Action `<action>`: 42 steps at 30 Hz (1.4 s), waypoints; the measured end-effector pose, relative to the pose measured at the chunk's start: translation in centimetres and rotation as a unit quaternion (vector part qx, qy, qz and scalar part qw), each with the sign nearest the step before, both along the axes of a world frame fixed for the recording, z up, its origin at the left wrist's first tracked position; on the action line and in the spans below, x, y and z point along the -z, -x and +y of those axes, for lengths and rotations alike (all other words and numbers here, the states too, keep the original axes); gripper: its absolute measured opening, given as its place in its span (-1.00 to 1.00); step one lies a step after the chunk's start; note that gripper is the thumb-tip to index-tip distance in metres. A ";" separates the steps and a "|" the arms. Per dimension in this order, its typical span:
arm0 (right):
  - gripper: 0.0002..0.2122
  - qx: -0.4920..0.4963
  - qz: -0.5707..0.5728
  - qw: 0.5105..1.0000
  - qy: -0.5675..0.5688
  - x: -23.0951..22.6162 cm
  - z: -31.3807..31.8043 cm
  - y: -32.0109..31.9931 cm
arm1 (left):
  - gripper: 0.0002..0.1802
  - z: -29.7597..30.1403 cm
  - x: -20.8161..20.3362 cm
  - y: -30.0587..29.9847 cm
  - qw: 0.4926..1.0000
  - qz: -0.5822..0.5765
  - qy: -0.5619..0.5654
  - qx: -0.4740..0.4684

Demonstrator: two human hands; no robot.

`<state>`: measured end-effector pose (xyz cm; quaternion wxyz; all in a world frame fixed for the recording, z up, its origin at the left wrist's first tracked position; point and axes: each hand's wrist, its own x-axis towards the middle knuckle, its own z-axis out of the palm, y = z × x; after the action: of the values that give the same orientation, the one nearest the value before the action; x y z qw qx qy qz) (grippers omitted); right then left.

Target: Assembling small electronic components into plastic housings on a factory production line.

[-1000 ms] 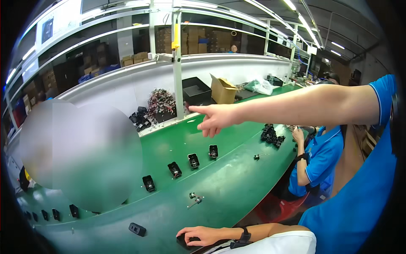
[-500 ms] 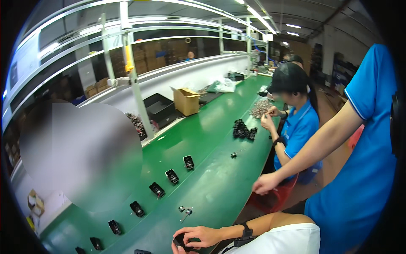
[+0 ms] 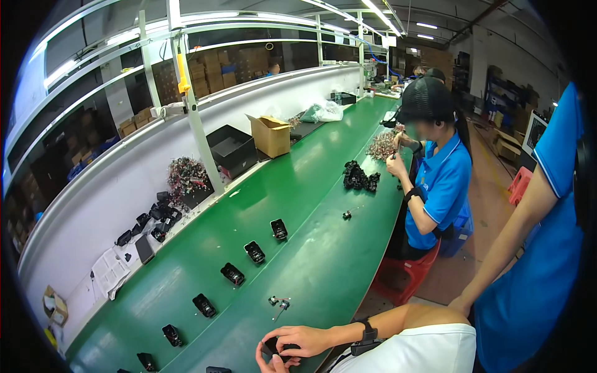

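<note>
At the lower edge, my right hand (image 3: 306, 340) bends its fingers over a small black plastic housing (image 3: 272, 346). My left hand (image 3: 265, 362) grips the same housing from the other side; most of that hand is cut off by the frame. A black band (image 3: 368, 332) circles my right wrist. Just beyond my hands lie small metal parts with thin leads (image 3: 280, 304). A row of open black housings (image 3: 204, 305) with parts inside runs diagonally along the green table (image 3: 249, 311). Another dark piece (image 3: 217, 370) shows at the bottom edge, left of my hands.
A seated person in blue (image 3: 438, 180) handles small parts beside black pieces (image 3: 360, 177) and a pile of wired parts (image 3: 382, 146). Another person's arm (image 3: 510, 248) hangs close at my right. A cardboard box (image 3: 269, 135), black bin (image 3: 231, 149) and paper sheets (image 3: 111, 271) line the far side.
The standing person's hand has dropped from the table edge toward my right arm. A blurred patch covering the left side is gone. My hands keep hold of the housing.
</note>
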<state>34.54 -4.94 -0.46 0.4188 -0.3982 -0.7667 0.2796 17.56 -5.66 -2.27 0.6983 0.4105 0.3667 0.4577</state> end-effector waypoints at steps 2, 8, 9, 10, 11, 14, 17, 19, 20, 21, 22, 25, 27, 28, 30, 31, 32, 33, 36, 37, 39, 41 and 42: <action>-0.94 -0.003 0.007 1.000 -0.002 -0.3 0.1 -0.3 | -0.54 -0.1 -0.1 -0.3 1.000 0.003 -0.001 -0.004; -0.94 -0.018 -0.019 1.000 -0.013 -1.5 2.2 0.1 | -0.52 1.7 1.6 0.1 0.999 -0.023 -0.028 -0.028; -0.95 0.010 0.005 1.000 0.026 -1.3 2.3 0.4 | -0.53 2.1 1.5 0.1 0.999 -0.004 -0.038 -0.028; -0.92 0.032 -0.009 0.999 0.016 -2.7 2.2 0.7 | -0.52 2.1 1.3 0.1 0.999 0.001 -0.046 -0.021; -0.88 0.037 -0.020 0.999 0.005 -2.5 2.3 0.9 | -0.49 1.9 0.4 0.3 1.000 -0.022 -0.007 -0.004; -0.87 0.067 -0.049 0.996 0.035 -2.4 2.1 1.5 | -0.41 2.1 0.1 0.6 0.997 -0.053 0.020 0.044; -0.89 0.057 -0.043 0.996 0.045 -0.6 1.8 1.0 | -0.43 1.9 0.1 0.4 0.998 -0.047 -0.006 0.036; -0.86 0.017 -0.008 0.997 0.073 0.1 1.1 0.3 | -0.41 1.2 0.5 -0.1 0.996 -0.033 -0.087 0.000; -0.86 0.003 -0.012 0.997 0.073 0.4 0.9 -0.3 | -0.42 0.8 1.0 -0.7 0.994 -0.044 -0.103 -0.015; -0.82 -0.012 -0.016 0.998 0.056 1.3 1.0 -1.1 | -0.44 0.5 1.4 -1.3 0.993 -0.050 -0.103 -0.026; -0.81 -0.019 -0.022 0.998 0.059 1.4 1.2 -1.1 | -0.45 0.3 1.7 -1.4 0.993 -0.041 -0.102 -0.030; -0.80 -0.042 -0.057 0.997 0.038 0.2 2.0 -1.8 | -0.47 0.3 1.3 -2.1 0.993 -0.037 -0.106 -0.045; -0.79 -0.053 -0.080 0.995 0.012 0.2 2.9 -2.2 | -0.47 0.9 1.5 -2.2 0.992 -0.030 -0.118 -0.043; -0.80 -0.055 -0.076 0.995 0.021 0.3 3.3 -2.3 | -0.47 1.1 1.5 -2.2 0.991 -0.032 -0.119 -0.047; -0.80 -0.055 -0.075 0.995 0.031 0.7 3.8 -2.5 | -0.47 1.7 1.3 -1.9 0.992 -0.022 -0.122 -0.034; -0.80 -0.050 -0.064 0.996 0.035 1.0 4.0 -2.5 | -0.47 1.9 1.4 -1.9 0.992 -0.024 -0.123 -0.034; -0.80 -0.046 -0.053 0.997 0.040 1.2 4.1 -2.5 | -0.47 2.0 1.4 -1.9 0.992 -0.019 -0.124 -0.034; -0.80 -0.046 -0.055 0.997 0.039 1.5 4.1 -2.7 | -0.47 2.1 1.3 -1.8 0.992 -0.013 -0.125 -0.033; -0.81 -0.038 -0.033 0.997 0.061 1.5 3.8 -2.8 | -0.48 2.0 1.1 -1.8 0.990 0.000 -0.133 -0.034; -0.81 -0.030 -0.051 0.997 0.040 1.5 3.7 -2.7 | -0.49 1.9 1.2 -1.9 0.990 0.009 -0.138 -0.034; -0.82 -0.023 -0.069 0.997 0.019 1.2 3.0 -2.7 | -0.49 1.4 1.2 -2.1 0.990 0.012 -0.136 -0.037; -0.82 -0.014 -0.074 0.996 0.056 1.1 2.4 -2.7 | -0.49 0.8 1.2 -2.1 0.990 0.015 -0.136 -0.038; -0.82 -0.011 -0.072 0.996 0.056 1.2 2.0 -2.8 | -0.50 0.4 1.1 -2.0 0.990 0.013 -0.136 -0.039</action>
<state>37.35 -2.90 -1.64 0.3362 -0.4313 -0.7828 0.2970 19.56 -5.21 -3.35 0.6132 0.4926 0.3257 0.5247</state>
